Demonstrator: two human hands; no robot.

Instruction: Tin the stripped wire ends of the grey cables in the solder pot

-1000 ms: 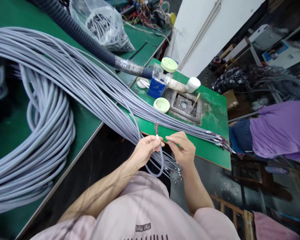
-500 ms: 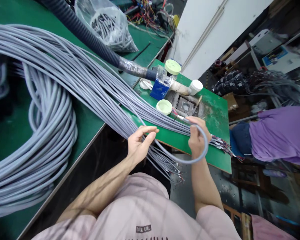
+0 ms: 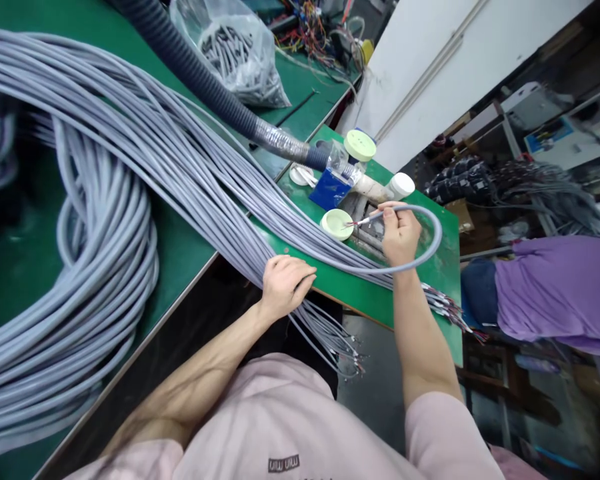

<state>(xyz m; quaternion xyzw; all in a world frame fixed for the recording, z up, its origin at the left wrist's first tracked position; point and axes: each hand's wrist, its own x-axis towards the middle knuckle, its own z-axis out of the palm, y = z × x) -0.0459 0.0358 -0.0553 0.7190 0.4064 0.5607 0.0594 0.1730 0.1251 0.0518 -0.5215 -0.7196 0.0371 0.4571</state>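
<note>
My right hand (image 3: pixel 401 233) pinches one grey cable (image 3: pixel 433 230) close to its stripped end, and the cable loops round behind the hand. Its thin coloured wires (image 3: pixel 353 223) reach over the rim of a pale green shallow dish (image 3: pixel 336 225); whether they touch what is inside is too small to tell. My left hand (image 3: pixel 287 285) is closed over a bundle of grey cables (image 3: pixel 240 250) at the table's edge, its fingertips partly hidden. Below it, cable ends (image 3: pixel 337 343) with bared wires hang off the edge. More cables lie across the green board, their ends (image 3: pixel 445 303) at the right.
Thick cable coils (image 3: pixel 105 280) fill the left table. A black ribbed hose (image 3: pixel 210 90) leads to a blue box (image 3: pixel 330 188) beside a white cup (image 3: pixel 401 185) and a round green lid (image 3: pixel 360 145). A plastic bag (image 3: pixel 235 57) lies behind. A person in purple (image 3: pixel 555 290) is at the right.
My right hand has moved up and away, bringing the wire ends over the green dish. My left hand has come down from above the cables and closed over the bundle.
</note>
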